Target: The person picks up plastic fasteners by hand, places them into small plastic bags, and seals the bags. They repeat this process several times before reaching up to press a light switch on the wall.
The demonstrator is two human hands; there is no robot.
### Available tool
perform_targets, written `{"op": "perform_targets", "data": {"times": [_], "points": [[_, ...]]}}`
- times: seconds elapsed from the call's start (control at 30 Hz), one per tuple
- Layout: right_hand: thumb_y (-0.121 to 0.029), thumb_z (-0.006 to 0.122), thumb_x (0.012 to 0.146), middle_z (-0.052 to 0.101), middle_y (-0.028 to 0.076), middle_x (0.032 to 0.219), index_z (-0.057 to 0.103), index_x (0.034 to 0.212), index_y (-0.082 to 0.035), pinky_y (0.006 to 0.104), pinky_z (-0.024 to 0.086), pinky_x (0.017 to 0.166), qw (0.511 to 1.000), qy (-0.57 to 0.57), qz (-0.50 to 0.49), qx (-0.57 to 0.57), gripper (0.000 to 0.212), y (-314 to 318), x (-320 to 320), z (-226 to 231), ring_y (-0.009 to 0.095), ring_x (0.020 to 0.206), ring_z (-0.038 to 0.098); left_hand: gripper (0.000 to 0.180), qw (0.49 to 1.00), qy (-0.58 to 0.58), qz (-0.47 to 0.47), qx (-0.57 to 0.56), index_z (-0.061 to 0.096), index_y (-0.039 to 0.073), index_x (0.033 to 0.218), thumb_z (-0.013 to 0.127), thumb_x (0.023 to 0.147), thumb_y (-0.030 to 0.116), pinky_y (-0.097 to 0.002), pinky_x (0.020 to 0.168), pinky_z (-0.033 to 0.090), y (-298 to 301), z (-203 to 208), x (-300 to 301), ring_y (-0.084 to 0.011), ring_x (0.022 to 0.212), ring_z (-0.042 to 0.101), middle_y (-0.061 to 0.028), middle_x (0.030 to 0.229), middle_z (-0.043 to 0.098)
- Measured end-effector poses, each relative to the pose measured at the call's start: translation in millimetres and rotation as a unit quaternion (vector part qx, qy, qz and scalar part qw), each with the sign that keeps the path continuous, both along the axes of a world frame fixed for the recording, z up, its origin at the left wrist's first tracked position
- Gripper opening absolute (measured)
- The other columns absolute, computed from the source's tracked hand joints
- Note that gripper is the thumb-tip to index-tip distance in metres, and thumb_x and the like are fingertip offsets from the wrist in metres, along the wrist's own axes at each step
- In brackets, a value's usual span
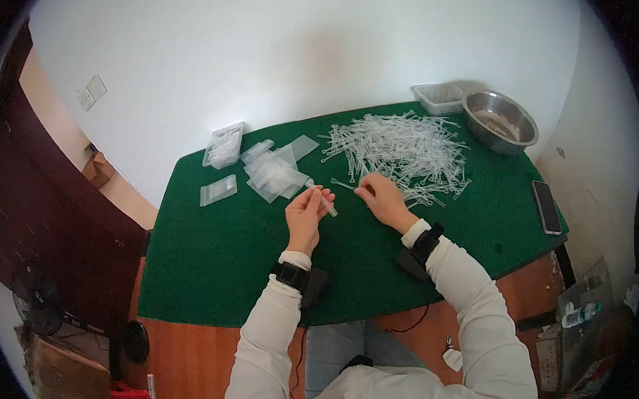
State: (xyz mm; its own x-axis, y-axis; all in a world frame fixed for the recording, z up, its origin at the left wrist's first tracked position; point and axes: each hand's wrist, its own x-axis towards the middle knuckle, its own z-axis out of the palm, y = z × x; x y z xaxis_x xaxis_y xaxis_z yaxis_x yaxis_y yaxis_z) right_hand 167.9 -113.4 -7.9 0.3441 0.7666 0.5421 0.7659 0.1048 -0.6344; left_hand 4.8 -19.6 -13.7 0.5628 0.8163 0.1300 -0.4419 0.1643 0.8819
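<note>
On the green felt bench (222, 267), the left hand (306, 213) pinches a small clear plastic bag (325, 202) while the right hand (382, 199) pinches a thin clear plastic stick (342, 184) beside the tangled stick pile (401, 149).

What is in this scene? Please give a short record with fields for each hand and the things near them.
surface: green mat
left hand: holds a few thin clear plastic sticks
right hand: pinches one stick at the edge of the pile of sticks
beside left hand: small clear bags
far corner: metal bowl, clear tray
right edge: phone
</note>
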Motion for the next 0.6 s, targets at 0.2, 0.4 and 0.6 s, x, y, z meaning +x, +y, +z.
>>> {"op": "perform_targets", "data": {"times": [0.2,0.4,0.6], "points": [[-0.016,0.055,0.083,0.046,-0.002,0.062,0.051,0.075,-0.004,0.0209,0.034,0.051,0.947,0.285,0.146,-0.007,0.015,-3.3,-20.2,2.0,0.006,0.056,0.041,0.022,1.0,-0.001,-0.01,0.012,0.054,-0.002,0.101,0.052,0.086,0.015,-0.0303,0.074,0.05,-4.5,6.1,0.4,-0.0201,0.087,0.06,-0.0106,0.093,0.06],[-0.019,0.054,0.084,0.049,-0.004,0.066,0.053,0.077,-0.004,0.0189,0.034,0.051,0.89,0.4,0.215,-0.039,0.017,-6.3,-27.2,4.0,0.004,0.058,0.042,0.021,0.997,-0.029,-0.054,0.046,0.055,-0.002,0.1,0.052,0.087,0.013,-0.0314,0.077,0.049,-7.0,4.5,3.2,-0.021,0.089,0.059,-0.0111,0.094,0.06],[-0.02,0.055,0.084,0.051,-0.003,0.067,0.054,0.078,-0.004,0.0188,0.034,0.05,0.881,0.404,0.245,-0.038,0.017,-5.4,-26.7,0.8,0.004,0.058,0.042,0.02,0.997,-0.03,-0.052,0.054,0.054,-0.003,0.1,0.051,0.087,0.012,-0.0317,0.078,0.049,-8.8,7.0,3.2,-0.0215,0.09,0.059,-0.0112,0.095,0.06]]}}
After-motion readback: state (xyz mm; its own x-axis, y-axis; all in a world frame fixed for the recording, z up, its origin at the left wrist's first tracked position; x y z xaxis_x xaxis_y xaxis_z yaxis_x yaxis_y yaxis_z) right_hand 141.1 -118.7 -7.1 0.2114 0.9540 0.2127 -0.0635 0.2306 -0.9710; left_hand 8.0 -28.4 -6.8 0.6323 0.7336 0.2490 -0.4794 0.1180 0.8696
